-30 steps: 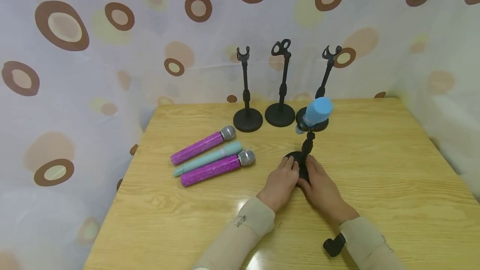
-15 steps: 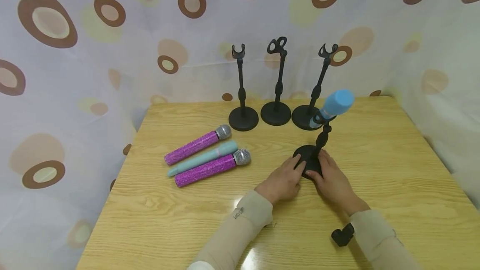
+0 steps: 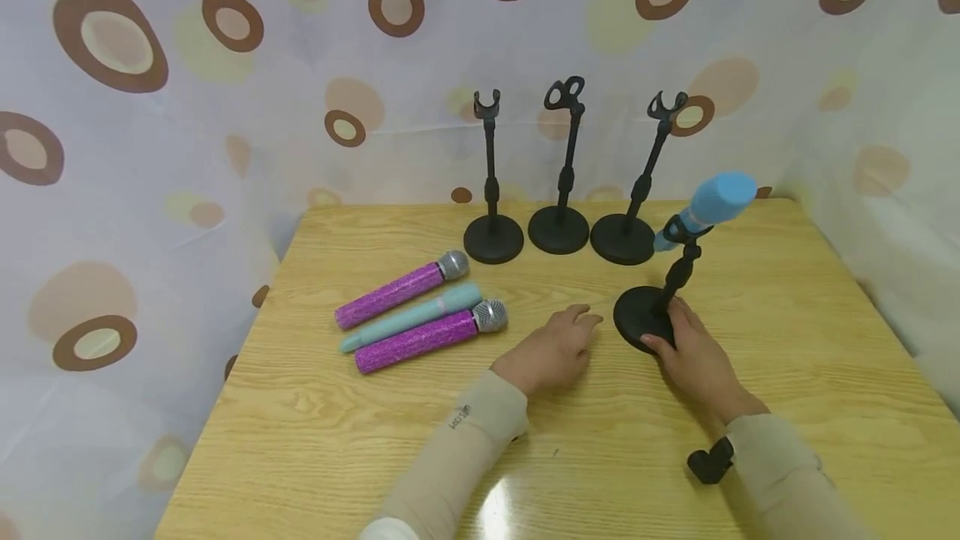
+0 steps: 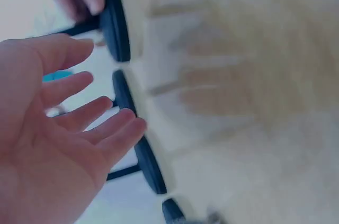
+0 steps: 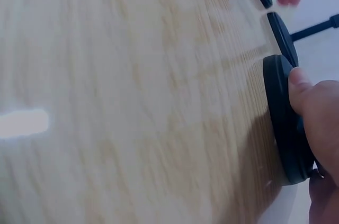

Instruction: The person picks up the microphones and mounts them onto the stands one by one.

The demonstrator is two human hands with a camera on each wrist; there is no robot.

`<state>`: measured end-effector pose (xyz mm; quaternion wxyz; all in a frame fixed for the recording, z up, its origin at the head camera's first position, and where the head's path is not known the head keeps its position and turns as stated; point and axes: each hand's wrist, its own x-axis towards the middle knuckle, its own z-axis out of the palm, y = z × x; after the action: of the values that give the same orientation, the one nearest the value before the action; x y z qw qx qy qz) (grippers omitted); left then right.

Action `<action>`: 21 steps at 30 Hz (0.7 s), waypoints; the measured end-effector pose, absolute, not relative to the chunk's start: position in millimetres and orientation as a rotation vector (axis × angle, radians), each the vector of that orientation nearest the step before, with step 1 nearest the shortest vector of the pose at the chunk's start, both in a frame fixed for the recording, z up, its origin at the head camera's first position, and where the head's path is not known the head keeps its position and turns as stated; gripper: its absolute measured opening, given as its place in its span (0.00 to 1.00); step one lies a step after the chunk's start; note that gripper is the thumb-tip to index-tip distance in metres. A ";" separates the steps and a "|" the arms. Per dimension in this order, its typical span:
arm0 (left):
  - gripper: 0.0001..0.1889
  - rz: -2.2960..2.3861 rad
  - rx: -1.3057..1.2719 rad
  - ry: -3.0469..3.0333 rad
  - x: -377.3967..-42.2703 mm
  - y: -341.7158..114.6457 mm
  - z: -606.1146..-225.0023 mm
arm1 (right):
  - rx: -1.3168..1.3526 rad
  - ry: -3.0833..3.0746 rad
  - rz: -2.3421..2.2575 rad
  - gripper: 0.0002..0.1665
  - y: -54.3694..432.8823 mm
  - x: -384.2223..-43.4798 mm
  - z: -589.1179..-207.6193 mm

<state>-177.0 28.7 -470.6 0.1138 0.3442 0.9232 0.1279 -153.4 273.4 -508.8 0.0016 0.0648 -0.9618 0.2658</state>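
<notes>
A black microphone stand [image 3: 641, 317] bears a blue microphone [image 3: 716, 200] slanting up to the right in its clip. My right hand [image 3: 701, 361] grips this stand's round base at its right side; in the right wrist view the thumb [image 5: 300, 89] lies on the base [image 5: 283, 123]. To the left, my left hand [image 3: 555, 348] is apart from the stand and holds nothing. Its fingers are loosely spread in the left wrist view. Left of that hand lie two purple glittery microphones [image 3: 393, 294] [image 3: 416, 342] with silver heads, and a pale teal microphone [image 3: 412, 319] between them.
Three black microphone stands with bare clips stand in a row at the back: left [image 3: 492, 238], middle [image 3: 558, 230] and right [image 3: 622, 238]. The wooden table [image 3: 300, 440] meets a patterned cloth [image 3: 420, 157] behind it.
The stand with the blue microphone has moved to the right, with my right hand on its base. My left hand has come off the base and drawn away to the left.
</notes>
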 end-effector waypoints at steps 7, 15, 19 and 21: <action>0.23 0.590 0.890 2.823 -207.7 0.0 -448.7 | 0.181 -3.008 0.830 0.47 290.6 -158.5 -509.4; 0.24 0.660 0.556 2.889 -254.3 -32.3 -430.6 | 0.151 -3.027 0.799 0.47 309.6 -166.1 -511.2; 0.25 0.681 0.400 2.896 -275.7 -48.0 -427.5 | 0.168 -3.015 0.759 0.45 314.9 -169.2 -512.7; 0.26 0.640 0.357 2.905 -284.5 -54.0 -428.6 | 0.174 -3.022 0.742 0.45 318.6 -171.0 -511.6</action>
<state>-284.5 -54.0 -428.6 0.0726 0.1190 0.9670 0.2132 -171.0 318.6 -511.6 0.0124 0.0558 -0.9695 0.2381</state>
